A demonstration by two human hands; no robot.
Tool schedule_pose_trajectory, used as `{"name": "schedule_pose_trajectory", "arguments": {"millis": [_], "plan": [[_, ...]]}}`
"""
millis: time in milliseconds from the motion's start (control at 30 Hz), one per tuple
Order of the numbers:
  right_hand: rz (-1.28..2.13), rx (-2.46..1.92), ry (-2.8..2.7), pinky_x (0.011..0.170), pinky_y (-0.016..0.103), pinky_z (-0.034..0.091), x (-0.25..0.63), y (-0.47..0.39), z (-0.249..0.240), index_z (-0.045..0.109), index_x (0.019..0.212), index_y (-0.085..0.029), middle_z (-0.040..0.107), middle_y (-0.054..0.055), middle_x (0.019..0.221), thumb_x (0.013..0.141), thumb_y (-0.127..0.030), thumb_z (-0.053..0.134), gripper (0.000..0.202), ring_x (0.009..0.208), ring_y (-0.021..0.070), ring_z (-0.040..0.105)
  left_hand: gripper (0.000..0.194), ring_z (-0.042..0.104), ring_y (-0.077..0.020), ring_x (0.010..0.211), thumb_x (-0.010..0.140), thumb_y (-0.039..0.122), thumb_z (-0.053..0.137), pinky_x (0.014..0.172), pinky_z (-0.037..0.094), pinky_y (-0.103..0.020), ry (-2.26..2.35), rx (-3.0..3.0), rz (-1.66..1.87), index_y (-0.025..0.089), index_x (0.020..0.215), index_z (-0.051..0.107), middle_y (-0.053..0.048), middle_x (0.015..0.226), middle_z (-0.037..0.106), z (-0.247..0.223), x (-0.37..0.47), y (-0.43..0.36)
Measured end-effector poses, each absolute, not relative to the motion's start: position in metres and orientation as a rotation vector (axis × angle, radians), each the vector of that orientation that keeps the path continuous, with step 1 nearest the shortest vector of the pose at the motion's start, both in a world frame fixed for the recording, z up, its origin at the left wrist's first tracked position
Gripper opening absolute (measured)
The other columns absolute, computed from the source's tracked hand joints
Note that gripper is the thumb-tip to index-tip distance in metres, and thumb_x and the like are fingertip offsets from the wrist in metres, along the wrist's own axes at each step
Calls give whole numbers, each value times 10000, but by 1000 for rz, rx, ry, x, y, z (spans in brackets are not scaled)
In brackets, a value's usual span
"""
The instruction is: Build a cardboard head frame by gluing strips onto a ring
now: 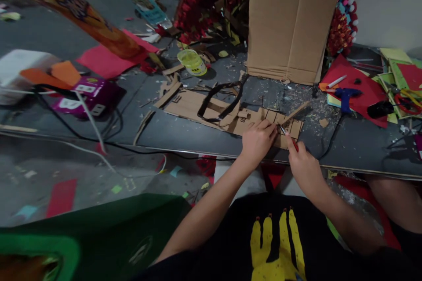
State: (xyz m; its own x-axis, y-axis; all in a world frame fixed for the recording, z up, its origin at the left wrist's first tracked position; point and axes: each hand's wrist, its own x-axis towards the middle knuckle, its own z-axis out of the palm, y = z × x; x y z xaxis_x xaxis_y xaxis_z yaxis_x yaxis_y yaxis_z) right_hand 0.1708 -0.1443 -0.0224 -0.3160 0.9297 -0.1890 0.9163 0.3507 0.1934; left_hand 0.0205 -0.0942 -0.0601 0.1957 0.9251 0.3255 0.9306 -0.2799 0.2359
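Note:
A long strip of brown cardboard (237,128) lies flat on the dark table. My left hand (260,139) presses down on the strip near its right half, fingers together. In my right hand (302,161) is a craft knife (293,140) with a red handle, its blade meeting the cardboard just right of my left fingertips. A narrow cardboard piece (295,113) sticks up at a slant beside the blade. Farther left, a dark-edged cardboard loop (222,101) rests on the strip, with cut scraps around it.
Behind stands a tall cardboard box (293,22). A blue glue gun (345,96) lies on red paper at the right, near scissors (409,102). To the left are a yellow-lidded tub (192,62), a purple box (89,99) and cables along the table edge. A green bin (108,228) stands below.

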Motion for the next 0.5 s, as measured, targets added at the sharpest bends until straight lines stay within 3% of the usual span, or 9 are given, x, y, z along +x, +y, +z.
{"name": "schedule_pose_trajectory", "arguments": {"millis": [500], "plan": [[-1,1630,2353,537,224,515,176,-144,-23,214,1483,-207,572,108,1044,914,-127,332,586,662,132,641,245,616,-179,771,913,253,474,684,421,-295,-1913,-2402,-754,200,862,708,-42,787,688,-60,18,-94]]}}
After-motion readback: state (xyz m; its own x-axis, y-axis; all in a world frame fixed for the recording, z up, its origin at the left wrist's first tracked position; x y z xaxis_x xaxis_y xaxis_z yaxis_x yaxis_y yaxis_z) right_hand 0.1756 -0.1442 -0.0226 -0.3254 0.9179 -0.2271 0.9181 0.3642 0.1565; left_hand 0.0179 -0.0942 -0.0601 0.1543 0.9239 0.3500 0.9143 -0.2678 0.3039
